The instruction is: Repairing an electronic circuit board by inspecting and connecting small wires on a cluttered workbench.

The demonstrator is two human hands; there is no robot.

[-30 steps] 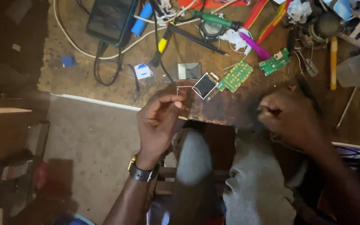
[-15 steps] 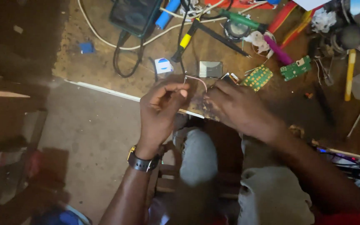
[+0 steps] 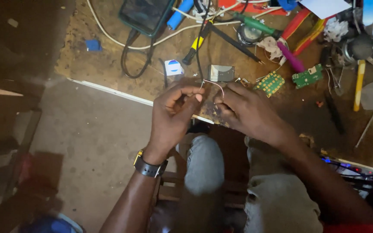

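My left hand (image 3: 171,116) and my right hand (image 3: 247,113) meet at the front edge of a worn wooden workbench (image 3: 109,64). Between their fingertips runs a thin pale wire (image 3: 214,84), pinched at both ends. The left hand wears a black watch (image 3: 150,166) on the wrist. Just beyond the fingers lies a small grey rectangular part (image 3: 221,73). A yellow-green keypad board (image 3: 270,83) and a green circuit board (image 3: 307,76) lie to the right of my right hand.
Farther back lie a dark phone (image 3: 145,13), a white cable (image 3: 121,41), a black cable loop (image 3: 137,60), a yellow-handled tool (image 3: 193,49), a pink-handled tool (image 3: 290,58) and a small blue-white box (image 3: 173,67). The floor (image 3: 87,142) lies to the left, my knees below.
My right hand came in from the right to meet the left and now pinches the wire with it. The view shifted slightly, so the bench items sit lower in the frame.
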